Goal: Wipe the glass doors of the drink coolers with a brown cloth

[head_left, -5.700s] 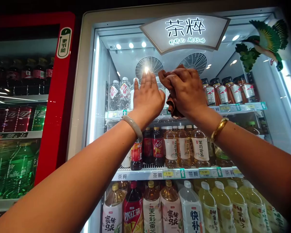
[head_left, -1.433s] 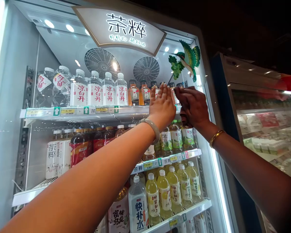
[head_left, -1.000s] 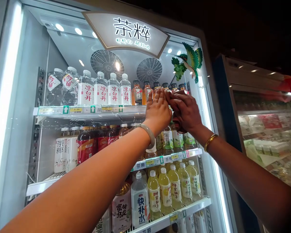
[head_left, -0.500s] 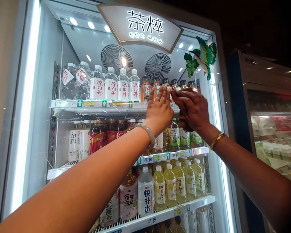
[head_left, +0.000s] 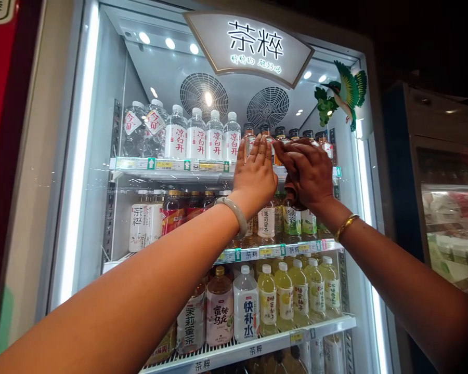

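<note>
My left hand (head_left: 255, 169) is raised with its back to me, fingers straight and pointing up, nothing visible in it. A pale bangle (head_left: 236, 214) circles that wrist. Just to its right, my right hand (head_left: 310, 171) has bent fingers drawn together; its palm is hidden, and what it holds, if anything, I cannot make out. Dark finger-like shapes show below it. A gold bangle (head_left: 346, 227) is on the right wrist. Both hands are in front of a lit drinks cooler (head_left: 101, 130), near the top shelf (head_left: 171, 165). Whether they touch glass I cannot tell.
Clear water bottles (head_left: 196, 135) and dark-capped bottles (head_left: 323, 141) line the top shelf. Yellow drinks (head_left: 284, 291) stand on a lower shelf (head_left: 253, 350). A lit sign (head_left: 253, 47) and a bird decoration (head_left: 345, 93) are above. Another refrigerated case (head_left: 448, 208) stands at right.
The cooler has shifted rightward in view, and a red panel now shows at the left edge. Both hands keep nearly the same pose and place in the picture.
</note>
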Tool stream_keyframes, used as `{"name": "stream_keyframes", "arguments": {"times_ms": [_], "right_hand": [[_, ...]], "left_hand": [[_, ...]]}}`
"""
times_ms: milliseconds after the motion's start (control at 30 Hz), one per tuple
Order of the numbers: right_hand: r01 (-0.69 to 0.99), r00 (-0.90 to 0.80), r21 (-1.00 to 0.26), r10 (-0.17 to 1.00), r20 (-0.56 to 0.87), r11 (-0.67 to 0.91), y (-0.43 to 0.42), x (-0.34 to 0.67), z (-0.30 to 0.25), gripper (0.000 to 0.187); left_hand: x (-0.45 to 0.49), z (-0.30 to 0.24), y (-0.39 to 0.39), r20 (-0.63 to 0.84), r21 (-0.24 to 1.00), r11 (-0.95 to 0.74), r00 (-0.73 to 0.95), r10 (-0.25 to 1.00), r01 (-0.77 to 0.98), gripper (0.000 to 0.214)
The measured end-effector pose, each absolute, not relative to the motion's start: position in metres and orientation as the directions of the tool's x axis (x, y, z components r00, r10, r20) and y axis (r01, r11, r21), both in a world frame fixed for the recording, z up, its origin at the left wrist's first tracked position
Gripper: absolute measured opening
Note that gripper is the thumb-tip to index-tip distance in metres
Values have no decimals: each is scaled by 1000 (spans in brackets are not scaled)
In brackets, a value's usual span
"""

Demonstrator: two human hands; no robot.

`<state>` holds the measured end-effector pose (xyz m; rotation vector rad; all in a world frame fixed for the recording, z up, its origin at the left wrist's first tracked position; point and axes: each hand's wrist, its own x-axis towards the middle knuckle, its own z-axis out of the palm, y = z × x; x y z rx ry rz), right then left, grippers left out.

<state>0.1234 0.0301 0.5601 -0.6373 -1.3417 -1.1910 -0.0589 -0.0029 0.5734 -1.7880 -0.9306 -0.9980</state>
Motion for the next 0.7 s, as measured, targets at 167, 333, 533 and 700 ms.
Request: {"name": "stream_keyframes", "arguments": {"times_ms": [167,333,533,700], "right_hand": [[934,-60,156,-291,955,322,31,94,590,26],[897,-161,260,-282,946,357,20,51,579,28],[872,-214,326,-315,924,364,23,69,560,27],[909,-78,198,-316,946,366,18,30,582,23]], "left_hand": [[-75,580,-8,896,-305,-351,392,209,885,73],[-101,583,-11,898,-319,-326,394,194,890,71],[-130,577,-19,887,-322,-328,404,223,888,71],[-146,579,-22,894,-308,-320,388,226,896,70]]}}
